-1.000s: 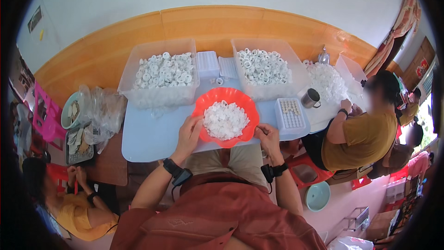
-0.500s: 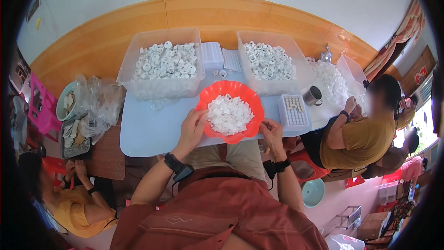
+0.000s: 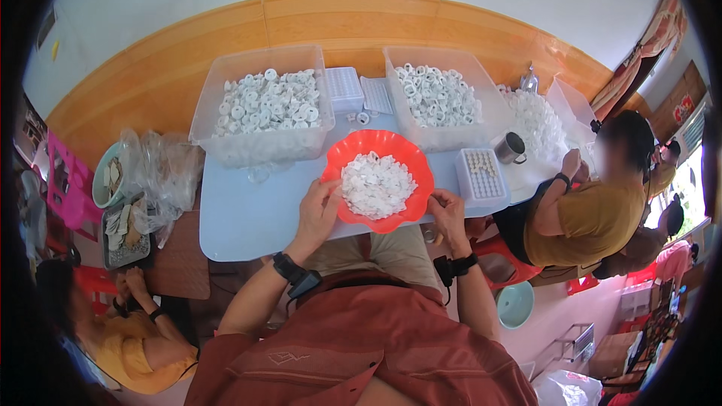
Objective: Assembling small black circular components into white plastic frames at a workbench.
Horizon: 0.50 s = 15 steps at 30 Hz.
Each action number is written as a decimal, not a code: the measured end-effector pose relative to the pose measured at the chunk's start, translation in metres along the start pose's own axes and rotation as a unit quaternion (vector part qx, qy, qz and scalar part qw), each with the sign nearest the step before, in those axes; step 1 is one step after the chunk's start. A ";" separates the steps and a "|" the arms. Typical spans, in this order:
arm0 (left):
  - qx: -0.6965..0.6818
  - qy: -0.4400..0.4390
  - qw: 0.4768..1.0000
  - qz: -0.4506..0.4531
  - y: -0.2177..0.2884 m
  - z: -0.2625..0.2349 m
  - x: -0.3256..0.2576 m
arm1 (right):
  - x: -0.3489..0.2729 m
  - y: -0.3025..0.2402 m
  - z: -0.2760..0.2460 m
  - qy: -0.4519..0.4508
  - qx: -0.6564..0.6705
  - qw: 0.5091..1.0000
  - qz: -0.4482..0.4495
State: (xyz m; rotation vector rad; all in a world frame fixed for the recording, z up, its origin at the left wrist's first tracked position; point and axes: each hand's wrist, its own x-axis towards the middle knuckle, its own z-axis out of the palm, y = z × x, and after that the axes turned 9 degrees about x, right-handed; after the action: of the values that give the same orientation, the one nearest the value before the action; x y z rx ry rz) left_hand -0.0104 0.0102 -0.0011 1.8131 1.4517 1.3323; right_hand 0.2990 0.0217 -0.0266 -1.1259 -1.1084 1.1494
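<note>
A red scallop-edged plastic bowl [image 3: 348, 149] full of small white plastic pieces [image 3: 378, 186] is at the near edge of the light-blue table [image 3: 248, 218]. My left hand [image 3: 319, 214] grips its left rim, the thumb at the edge. On the right, my right hand [image 3: 447, 214] pinches the rim with bent fingers. Behind the bowl stand two clear plastic tubs: the left tub [image 3: 256, 148] holds white round caps [image 3: 271, 101], the right tub [image 3: 451, 137] white rings [image 3: 438, 98].
A white gridded box [image 3: 481, 189] and a metal mug [image 3: 511, 148] stand right of the bowl. Co-workers sit at the right [image 3: 590, 210] and lower left [image 3: 143, 353]. Plastic bags [image 3: 162, 173] and a tray [image 3: 124, 254] lie at the left. A green basin [image 3: 515, 306] is on the floor.
The view has shifted slightly. Both hands keep their hold on the bowl's rim, and the bowl stays at the table's near edge.
</note>
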 end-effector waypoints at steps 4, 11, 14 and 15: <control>-0.011 0.011 1.000 0.013 -0.001 0.003 -0.001 | 0.001 -0.001 0.000 0.003 -0.029 1.000 0.002; -0.012 0.001 1.000 -0.003 -0.002 0.003 -0.001 | 0.000 -0.003 0.002 0.017 -0.042 0.999 -0.002; -0.007 0.003 1.000 0.004 -0.002 0.002 0.000 | -0.003 -0.006 0.006 0.012 -0.034 0.999 -0.007; -0.014 0.009 1.000 0.016 -0.001 0.002 0.000 | -0.003 -0.005 0.005 0.013 -0.033 0.999 -0.008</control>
State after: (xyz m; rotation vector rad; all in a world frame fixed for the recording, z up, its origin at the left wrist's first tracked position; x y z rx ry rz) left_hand -0.0088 0.0109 -0.0031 1.8190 1.4119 1.3801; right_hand 0.2946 0.0192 -0.0212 -1.1786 -1.1400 1.0903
